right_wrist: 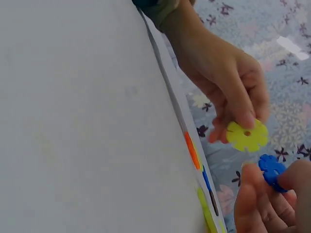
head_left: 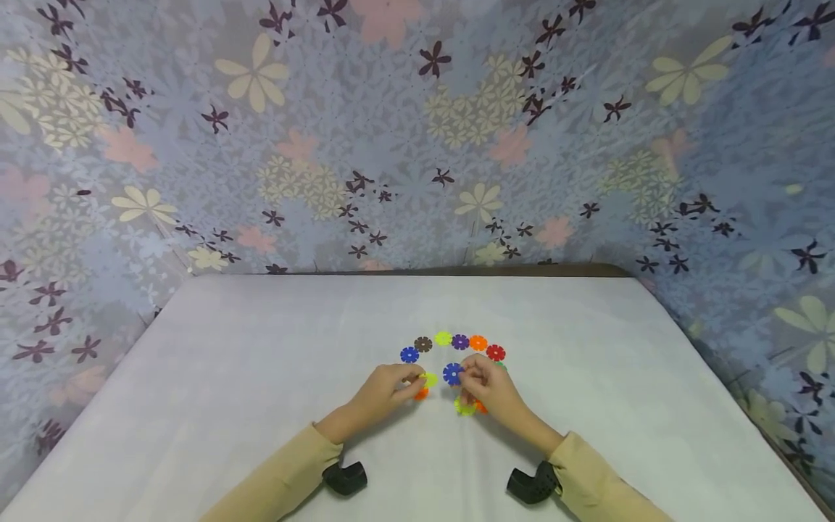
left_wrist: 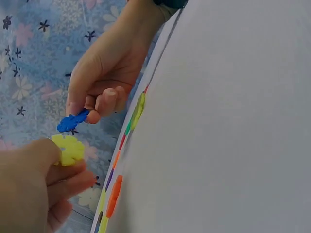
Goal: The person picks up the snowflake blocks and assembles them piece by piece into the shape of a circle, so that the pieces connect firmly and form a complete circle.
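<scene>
My left hand (head_left: 385, 388) pinches a yellow notched plastic disc (left_wrist: 68, 149), flower-shaped with a small hole in its middle. Between the thumb and fingers of my right hand (head_left: 493, 391) is a blue disc of the same kind (right_wrist: 273, 172). Both discs are held above the table, face to face with a small gap between them. An orange disc (head_left: 421, 394) lies below my left hand. Under my right hand are a yellow-green disc (head_left: 464, 409) and an orange disc (head_left: 481, 407), partly hidden by the fingers.
An arc of loose discs lies beyond the hands: blue (head_left: 409, 354), brown (head_left: 422, 344), yellow-green (head_left: 443, 338), purple (head_left: 459, 341), orange (head_left: 478, 342), red (head_left: 496, 352) and a partly hidden green one. A white cloth covers the table (head_left: 261, 326). Floral fabric (head_left: 391, 145) hangs behind.
</scene>
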Demonstrator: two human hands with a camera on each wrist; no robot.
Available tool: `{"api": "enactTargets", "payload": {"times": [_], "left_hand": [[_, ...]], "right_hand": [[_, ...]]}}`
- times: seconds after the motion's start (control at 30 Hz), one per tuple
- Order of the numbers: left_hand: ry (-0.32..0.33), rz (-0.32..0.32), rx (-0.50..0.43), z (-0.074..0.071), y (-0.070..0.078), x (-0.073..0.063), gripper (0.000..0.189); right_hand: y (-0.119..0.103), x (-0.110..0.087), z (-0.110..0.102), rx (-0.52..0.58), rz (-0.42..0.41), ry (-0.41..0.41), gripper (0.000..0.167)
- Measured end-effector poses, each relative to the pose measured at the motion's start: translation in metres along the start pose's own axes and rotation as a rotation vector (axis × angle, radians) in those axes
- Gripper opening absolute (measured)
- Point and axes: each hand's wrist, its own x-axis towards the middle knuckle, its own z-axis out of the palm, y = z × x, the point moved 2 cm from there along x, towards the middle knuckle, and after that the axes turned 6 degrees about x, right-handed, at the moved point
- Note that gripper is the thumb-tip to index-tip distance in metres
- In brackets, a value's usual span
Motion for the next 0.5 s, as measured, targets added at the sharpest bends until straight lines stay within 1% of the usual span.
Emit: {"api": "enactTargets", "payload": {"times": [0.03, 0.1, 0.17, 0.23, 0.3, 0.4, 0.5], "left_hand": [[0.001, -0.016, -0.039, 0.0, 0.0012, 0.0013, 0.007], [0.012, -0.033, -0.085, 0.0004, 0.003, 0.0028, 0.008], [0.02, -0.031, -0.112, 0.0006, 0.0049, 0.0026, 0.008], [0.021, -0.015, -0.12, 0.0014, 0.006, 0.0012, 0.008], [0.025, 0.002, -0.125, 0.002, 0.0068, -0.0002, 0.008], [0.03, 0.022, -0.136, 0.0029, 0.0077, -0.0015, 0.007], [0.041, 0.025, -0.137, 0.0038, 0.0079, -0.0027, 0.007]], "right_hand": [[-0.0007, -0.0004, 0.0003, 0.068, 0.04, -0.011, 0.012], [-0.002, -0.0016, 0.0017, 0.174, 0.112, -0.027, 0.02], [-0.0025, -0.003, 0.004, 0.238, 0.17, -0.039, 0.026], [-0.0013, -0.0044, 0.0063, 0.267, 0.21, -0.04, 0.027], [0.0009, -0.0057, 0.008, 0.292, 0.226, -0.026, 0.026], [0.0031, -0.0066, 0.0088, 0.348, 0.221, 0.021, 0.02], [0.0045, -0.0072, 0.0091, 0.401, 0.202, 0.022, 0.02]]}}
